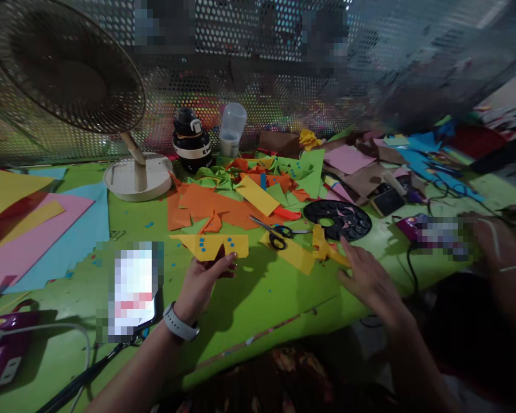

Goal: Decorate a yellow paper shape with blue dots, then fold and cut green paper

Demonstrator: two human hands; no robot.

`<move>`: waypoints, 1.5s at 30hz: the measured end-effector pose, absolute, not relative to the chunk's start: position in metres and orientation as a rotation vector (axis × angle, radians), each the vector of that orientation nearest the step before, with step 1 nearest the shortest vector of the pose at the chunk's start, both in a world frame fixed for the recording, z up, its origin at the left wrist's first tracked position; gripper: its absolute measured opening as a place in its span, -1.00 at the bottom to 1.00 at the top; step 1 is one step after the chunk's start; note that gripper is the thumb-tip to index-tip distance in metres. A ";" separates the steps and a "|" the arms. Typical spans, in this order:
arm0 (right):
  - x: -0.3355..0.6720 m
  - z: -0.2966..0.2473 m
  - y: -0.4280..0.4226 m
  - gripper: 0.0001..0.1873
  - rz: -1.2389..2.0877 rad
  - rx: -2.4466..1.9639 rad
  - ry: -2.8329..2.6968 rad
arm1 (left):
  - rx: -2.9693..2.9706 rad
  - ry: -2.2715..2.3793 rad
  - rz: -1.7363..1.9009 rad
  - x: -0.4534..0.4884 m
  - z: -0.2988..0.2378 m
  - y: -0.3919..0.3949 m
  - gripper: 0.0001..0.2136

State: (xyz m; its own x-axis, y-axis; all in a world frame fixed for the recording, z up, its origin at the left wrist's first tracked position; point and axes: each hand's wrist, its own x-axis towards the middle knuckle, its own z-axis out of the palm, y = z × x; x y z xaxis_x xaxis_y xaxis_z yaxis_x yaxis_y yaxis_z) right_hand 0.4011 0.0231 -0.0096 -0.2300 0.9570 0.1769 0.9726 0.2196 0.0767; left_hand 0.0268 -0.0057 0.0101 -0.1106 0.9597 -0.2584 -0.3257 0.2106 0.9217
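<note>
My left hand (pixel 208 279), with a pale watch strap on the wrist, pinches a yellow paper piece (pixel 215 244) between thumb and fingers. Small blue squares (pixel 203 244) lie in two groups on that paper. My right hand (pixel 372 281) is open, its thumb and fingers stretched forward. Its fingertips are close to the handle end of a yellow plastic tool (pixel 321 244), of a kind I cannot make out; whether they touch is unclear. Black-handled scissors (pixel 278 237) lie between my hands, partly over a second yellow paper piece (pixel 298 259).
Orange sheets (pixel 212 203) and green scraps lie behind my hands, beside a black paint palette (pixel 339 218). A phone (pixel 133 292) rests left of my left hand. A white fan (pixel 137 175) and a black bottle (pixel 191 143) stand behind. Another person's hand (pixel 484 232) is at right.
</note>
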 end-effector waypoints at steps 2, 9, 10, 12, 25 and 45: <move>0.400 -0.018 0.026 -0.24 -0.289 -1.908 -2.384 | 0.723 1.183 1.272 0.027 0.010 -0.006 -0.78; 0.386 -0.022 0.041 -0.34 -0.313 -1.970 -2.277 | 0.719 1.174 1.288 0.026 0.011 -0.005 -0.79; 0.385 -0.021 0.041 -0.38 -0.327 -1.935 -2.192 | 0.718 1.169 1.293 0.025 0.011 -0.005 -0.79; 0.382 -0.018 0.040 -0.44 -0.295 -1.804 -1.990 | 0.716 1.160 1.294 0.025 0.012 -0.005 -0.79; 0.282 0.034 0.040 -0.72 1.354 -1.270 -1.573 | 0.700 1.242 1.312 0.015 0.010 -0.001 -0.78; 0.245 0.027 0.036 -0.56 1.807 -1.224 -1.634 | 0.827 1.265 1.316 0.013 0.007 -0.002 -0.81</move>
